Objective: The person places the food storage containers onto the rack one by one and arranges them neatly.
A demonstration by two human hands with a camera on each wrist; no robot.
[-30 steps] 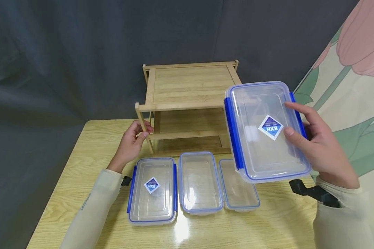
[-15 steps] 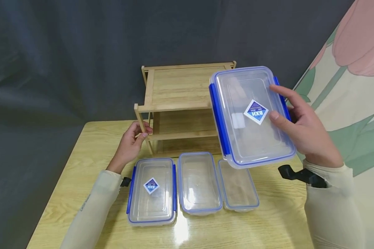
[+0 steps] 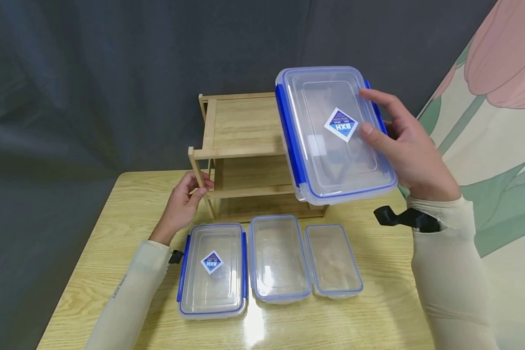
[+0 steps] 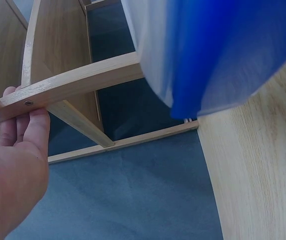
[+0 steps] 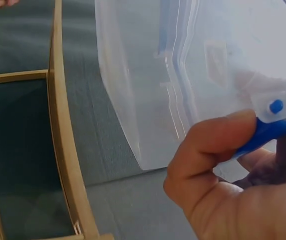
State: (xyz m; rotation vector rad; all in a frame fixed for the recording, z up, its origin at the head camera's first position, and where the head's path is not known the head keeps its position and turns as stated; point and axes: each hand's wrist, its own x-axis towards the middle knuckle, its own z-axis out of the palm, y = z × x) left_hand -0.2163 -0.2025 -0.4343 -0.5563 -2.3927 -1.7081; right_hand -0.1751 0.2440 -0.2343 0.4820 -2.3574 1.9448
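Before the rack (image 3: 249, 126), on the table (image 3: 109, 238): left box (image 3: 210, 291), middle box (image 3: 280, 257) and small box (image 3: 334, 257) in a row; should the raised box (image 3: 332, 155) slip, it could strike them.
Right hand (image 3: 411, 146): right of the rack, thumb and fingers clamped on that box's blue latch (image 3: 378, 114).
Raised box: tilted, masking the rack's right part in the head view; the one-sided grip might let it twist.
Left hand (image 3: 181, 204): fingers clamped round the rack's left post (image 3: 197, 167); a tug could skew the rack.
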